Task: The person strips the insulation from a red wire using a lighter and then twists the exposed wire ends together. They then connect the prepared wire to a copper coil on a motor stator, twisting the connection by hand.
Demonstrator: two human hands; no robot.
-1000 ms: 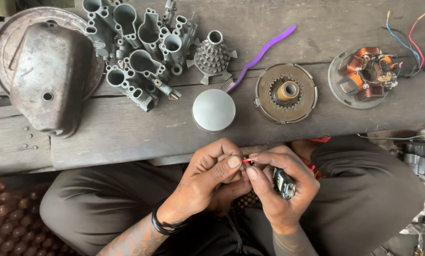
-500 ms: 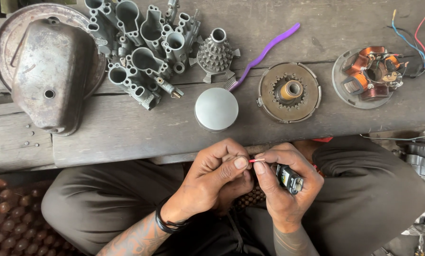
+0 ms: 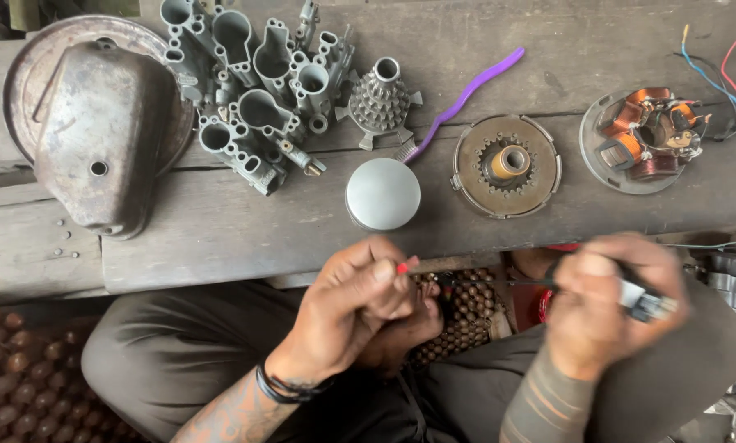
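My left hand is closed over my lap, pinching a small part with a red tip. My right hand, blurred, is off to the right and grips a small dark tool with a pale end. A thin dark wire runs stretched between the two hands. Both hands hover just below the front edge of the wooden bench. The nearest thing on the bench is a round silver cap.
On the bench lie a rusty metal cover, several grey carburettor bodies, a finned metal piece, a purple toothbrush, a round toothed clutch plate and a coil plate with coloured wires. A beaded mat lies under my legs.
My right hand has pulled away to the right with the tool, drawing a thin wire out from the part in my left hand. The left hand stayed in place.
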